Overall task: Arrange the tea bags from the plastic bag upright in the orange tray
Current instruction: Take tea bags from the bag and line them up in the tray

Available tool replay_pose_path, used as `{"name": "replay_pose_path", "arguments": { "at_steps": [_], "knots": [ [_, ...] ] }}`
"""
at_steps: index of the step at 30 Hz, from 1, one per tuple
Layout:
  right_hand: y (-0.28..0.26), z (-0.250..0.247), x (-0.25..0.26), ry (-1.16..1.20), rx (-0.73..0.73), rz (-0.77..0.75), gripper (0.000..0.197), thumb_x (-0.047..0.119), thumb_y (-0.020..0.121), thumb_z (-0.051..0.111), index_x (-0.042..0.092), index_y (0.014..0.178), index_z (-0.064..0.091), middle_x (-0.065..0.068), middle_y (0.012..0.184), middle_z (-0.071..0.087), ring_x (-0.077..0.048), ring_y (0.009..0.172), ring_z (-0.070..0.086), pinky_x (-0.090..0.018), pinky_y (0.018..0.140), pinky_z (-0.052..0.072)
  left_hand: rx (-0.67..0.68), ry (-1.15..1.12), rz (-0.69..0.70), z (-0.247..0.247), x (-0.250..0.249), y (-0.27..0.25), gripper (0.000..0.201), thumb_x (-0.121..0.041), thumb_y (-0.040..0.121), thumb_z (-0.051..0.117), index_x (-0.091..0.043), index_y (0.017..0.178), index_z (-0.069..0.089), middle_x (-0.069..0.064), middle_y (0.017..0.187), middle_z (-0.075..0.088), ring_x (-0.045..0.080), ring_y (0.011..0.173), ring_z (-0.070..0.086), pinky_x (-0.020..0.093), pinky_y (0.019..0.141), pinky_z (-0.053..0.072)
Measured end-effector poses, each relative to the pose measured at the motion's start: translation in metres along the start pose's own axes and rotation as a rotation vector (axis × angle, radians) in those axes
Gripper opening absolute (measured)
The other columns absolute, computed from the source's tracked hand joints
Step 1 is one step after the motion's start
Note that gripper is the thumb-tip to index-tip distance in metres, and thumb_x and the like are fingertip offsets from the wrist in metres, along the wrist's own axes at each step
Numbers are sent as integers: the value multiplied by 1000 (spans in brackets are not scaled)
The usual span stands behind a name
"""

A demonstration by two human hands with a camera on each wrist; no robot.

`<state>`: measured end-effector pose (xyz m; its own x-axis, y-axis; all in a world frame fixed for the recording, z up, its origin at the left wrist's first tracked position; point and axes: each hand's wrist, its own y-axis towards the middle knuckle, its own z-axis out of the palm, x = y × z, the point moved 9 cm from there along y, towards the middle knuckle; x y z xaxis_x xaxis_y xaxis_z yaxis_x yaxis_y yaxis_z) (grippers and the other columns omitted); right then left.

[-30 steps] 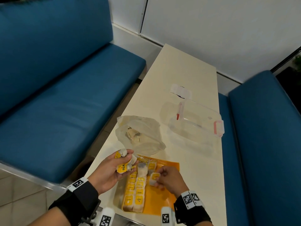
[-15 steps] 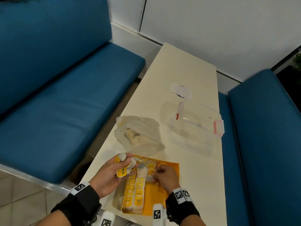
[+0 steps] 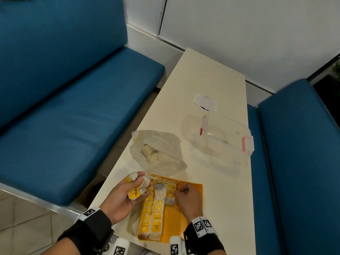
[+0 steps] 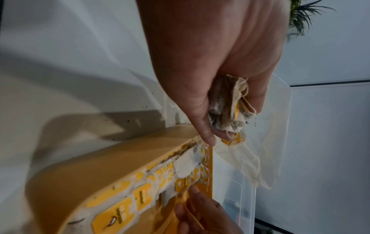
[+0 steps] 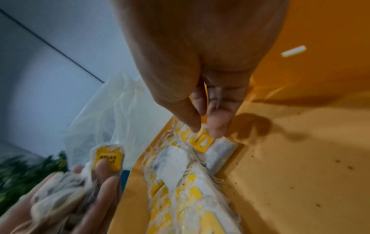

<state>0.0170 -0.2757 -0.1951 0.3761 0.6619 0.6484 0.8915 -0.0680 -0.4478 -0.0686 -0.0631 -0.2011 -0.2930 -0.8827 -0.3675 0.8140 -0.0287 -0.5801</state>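
Note:
The orange tray [image 3: 185,216] lies at the table's near edge, with two full rows of upright tea bags [image 3: 152,218] along its left side. My left hand [image 3: 139,183] hovers over the tray's far left corner and grips a bunch of tea bags [image 4: 230,107]. My right hand [image 3: 177,194] is down in the tray, pinching the yellow tag [image 5: 201,140] of a tea bag [image 5: 219,152] at the head of a third row. One tea bag [image 3: 159,192] lies flat across the rows. Beyond the tray, the plastic bag [image 3: 158,153] holds more tea bags.
A clear plastic container [image 3: 220,138] with red latches stands at the right of the table, a white paper [image 3: 204,102] beyond it. Blue benches [image 3: 73,116] flank the narrow table on both sides. The tray's right half is bare orange.
My right hand has carried its tea bag forward and lowered it into the tray beside the second row. The left hand kept its bunch and barely moved.

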Motion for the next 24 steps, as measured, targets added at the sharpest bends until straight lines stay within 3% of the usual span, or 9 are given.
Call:
{"name": "replay_pose_path", "arguments": {
  "at_steps": [2, 4, 10, 14, 19, 24],
  "knots": [
    [-6, -2, 17, -107, -12, -109, 7, 21, 84, 72, 22, 80, 66, 6, 75, 68, -9, 71, 64, -14, 59, 47, -2, -13, 6, 0, -3, -1, 28, -7, 87, 64, -6, 115, 65, 25, 112, 68, 39, 116, 64, 45, 85, 62],
    [-11, 4, 30, -165, 24, -181, 9, 21, 86, 69, 21, 77, 69, 8, 72, 68, -3, 69, 61, -10, 57, 43, -4, -5, 10, 0, -4, -2, 27, -7, 87, 64, -6, 114, 65, 24, 110, 68, 37, 110, 67, 43, 84, 62],
    [-12, 22, 43, -266, 84, -230, 13, 24, 87, 70, 13, 86, 78, 5, 80, 70, -9, 79, 64, -23, 76, 51, -19, 46, 17, -2, -4, -2, 33, -9, 85, 66, -6, 118, 64, 27, 111, 68, 35, 104, 70, 37, 82, 62],
    [-11, 28, 43, -294, 94, -219, 16, 21, 86, 70, 8, 78, 77, -4, 80, 74, -16, 80, 68, -29, 73, 52, -22, 47, 17, -6, -4, -3, 30, -8, 87, 66, -6, 116, 64, 29, 113, 67, 36, 104, 69, 36, 80, 64],
    [-11, 31, 44, -308, 79, -217, 18, 19, 85, 69, 8, 71, 74, -4, 75, 73, -17, 75, 67, -28, 66, 50, -18, 51, 14, -10, -6, -5, 27, -8, 90, 64, -5, 117, 63, 31, 115, 66, 38, 103, 68, 35, 78, 64],
    [-18, 24, 56, -189, 120, -221, 12, 21, 86, 69, 15, 75, 73, 3, 76, 72, -10, 77, 67, -26, 71, 52, -22, 91, 38, -13, -9, -5, 28, -11, 90, 66, -5, 117, 63, 25, 107, 69, 35, 101, 69, 34, 78, 61]
  ]
}}
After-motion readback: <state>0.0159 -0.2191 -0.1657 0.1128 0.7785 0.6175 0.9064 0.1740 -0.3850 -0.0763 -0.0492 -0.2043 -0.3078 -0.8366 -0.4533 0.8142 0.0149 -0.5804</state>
